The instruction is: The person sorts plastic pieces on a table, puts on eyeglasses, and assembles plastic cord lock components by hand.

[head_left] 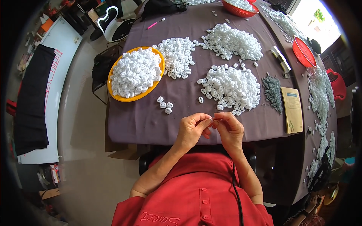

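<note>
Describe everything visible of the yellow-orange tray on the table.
The round yellow-orange tray has a plain rim and looks like plastic. Small white oval pieces heaped in it hide its inside. It rests on the purple-brown tablecloth, its left side seemingly jutting over the edge. A loose pile of similar pieces lies against or very near its right rim; which isn't clear.

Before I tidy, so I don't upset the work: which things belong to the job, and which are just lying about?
Likely the job:
left hand, right hand (anything pinched is unclear)
nearest white heap
yellow tray holding white pieces
grey heap

Probably just lying about:
pink pen-like stick
tan booklet
</note>
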### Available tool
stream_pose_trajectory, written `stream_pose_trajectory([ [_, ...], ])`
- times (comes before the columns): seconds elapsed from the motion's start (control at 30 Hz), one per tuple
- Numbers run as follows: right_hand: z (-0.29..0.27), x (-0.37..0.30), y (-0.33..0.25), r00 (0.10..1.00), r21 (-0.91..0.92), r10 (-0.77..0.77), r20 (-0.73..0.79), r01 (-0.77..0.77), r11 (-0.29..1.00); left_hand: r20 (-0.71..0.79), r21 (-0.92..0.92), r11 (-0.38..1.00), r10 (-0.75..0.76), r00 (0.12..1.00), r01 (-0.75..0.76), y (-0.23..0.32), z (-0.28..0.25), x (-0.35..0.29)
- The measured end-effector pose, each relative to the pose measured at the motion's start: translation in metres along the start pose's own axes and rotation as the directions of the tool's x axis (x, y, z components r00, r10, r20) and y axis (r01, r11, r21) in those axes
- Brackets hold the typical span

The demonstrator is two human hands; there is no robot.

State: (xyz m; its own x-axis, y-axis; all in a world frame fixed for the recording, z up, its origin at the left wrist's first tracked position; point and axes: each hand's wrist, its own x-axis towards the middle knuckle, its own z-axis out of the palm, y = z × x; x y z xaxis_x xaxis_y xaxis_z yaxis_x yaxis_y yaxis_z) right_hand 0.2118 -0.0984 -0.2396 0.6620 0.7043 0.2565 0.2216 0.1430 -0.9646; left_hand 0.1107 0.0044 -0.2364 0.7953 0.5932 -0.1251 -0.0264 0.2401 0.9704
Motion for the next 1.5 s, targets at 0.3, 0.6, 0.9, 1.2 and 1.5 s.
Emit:
stream_pose_trajectory([
  [0.3,-0.007,0.003,0.0,0.998,-0.109,-0.012,0.064,0.019,0.994,-0.018,0.12,0.993,0.022,1.0,-0.02,-0.001,0.002,0.001],
  [0.6,-0.014,0.007,-0.004,0.975,-0.244,0.001,0.221,0.055,0.968,0.051,0.459,0.857,0.235,0.971,-0.232,-0.007,0.0,-0.003],
  [0.9,-0.01,-0.001,0.019,0.98,-0.053,0.189,0.06,-0.186,0.981,-0.017,0.024,0.998,-0.066,0.998,0.067,-0.024,-0.001,0.002],
  [1.2,-0.011,0.0,0.017,0.964,0.056,0.232,0.13,-0.241,0.969,-0.025,0.086,0.991,-0.1,0.995,0.102,-0.022,-0.002,0.002],
  [1.5,-0.004,-0.012,0.027,0.968,-0.026,0.203,0.149,-0.201,0.979,-0.033,0.125,0.986,-0.107,0.994,0.11,-0.025,0.0,-0.004],
])
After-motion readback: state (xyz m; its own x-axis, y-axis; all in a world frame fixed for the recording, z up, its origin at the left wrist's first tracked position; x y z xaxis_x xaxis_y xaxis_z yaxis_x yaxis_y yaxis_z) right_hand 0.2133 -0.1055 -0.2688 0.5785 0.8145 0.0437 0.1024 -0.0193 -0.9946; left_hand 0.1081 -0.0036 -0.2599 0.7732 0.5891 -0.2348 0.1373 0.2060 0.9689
